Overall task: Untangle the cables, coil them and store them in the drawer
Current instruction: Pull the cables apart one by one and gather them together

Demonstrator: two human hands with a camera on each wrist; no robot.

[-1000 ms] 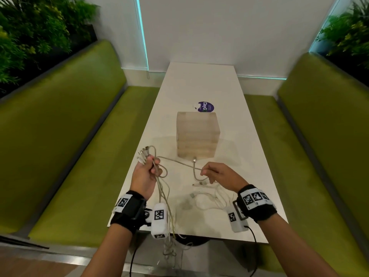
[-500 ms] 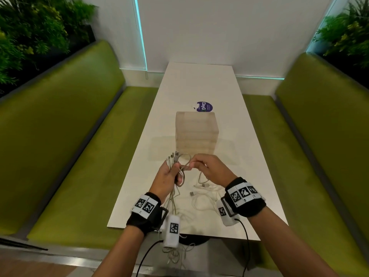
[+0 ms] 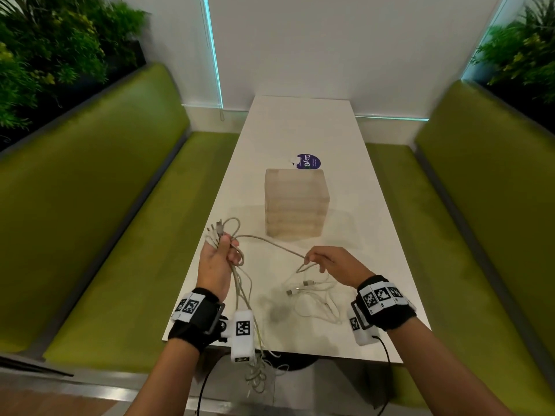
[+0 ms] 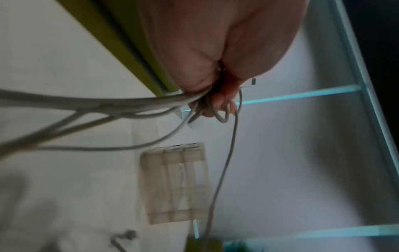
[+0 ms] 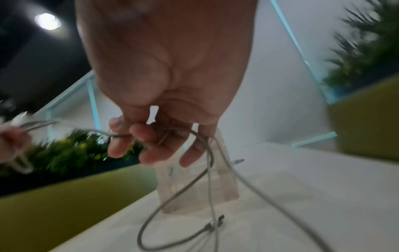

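while pinched by both hands: cables (image 3: 270,243)

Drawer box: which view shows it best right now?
Head view: the drawer box stands whole and unobstructed on the table. The left wrist view shows it blurred; in the right wrist view, fingers and cables partly cover it.

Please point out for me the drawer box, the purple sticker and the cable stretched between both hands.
drawer box (image 3: 295,202), head view, on its top face.
purple sticker (image 3: 309,161), head view, on its printed middle.
stretched cable (image 3: 270,242), head view, on the span midway between the hands.
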